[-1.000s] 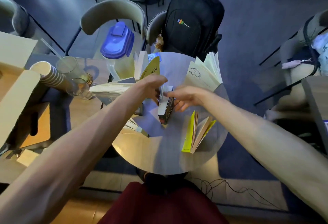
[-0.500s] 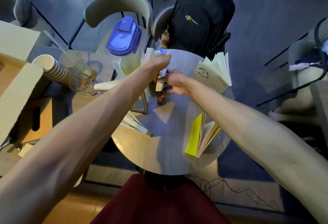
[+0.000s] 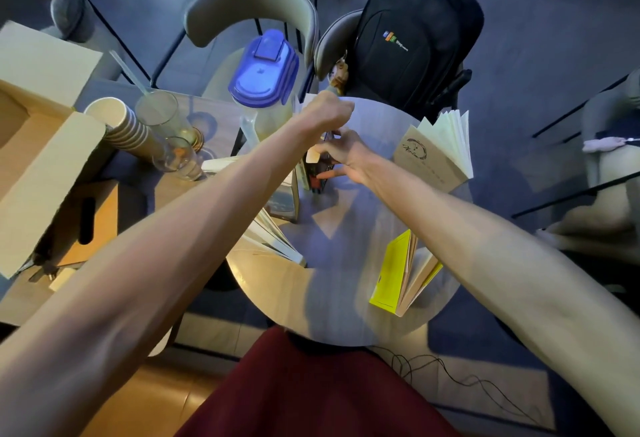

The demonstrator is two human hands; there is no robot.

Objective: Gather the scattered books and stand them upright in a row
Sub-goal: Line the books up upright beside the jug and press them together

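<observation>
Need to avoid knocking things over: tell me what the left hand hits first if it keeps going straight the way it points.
Probably the black backpack on the chair beyond the table's far edge. The left hand points away toward it; depth is unclear, so it might pass just left of it.

Table centre open; yellow book right, fanned books left.
</observation>
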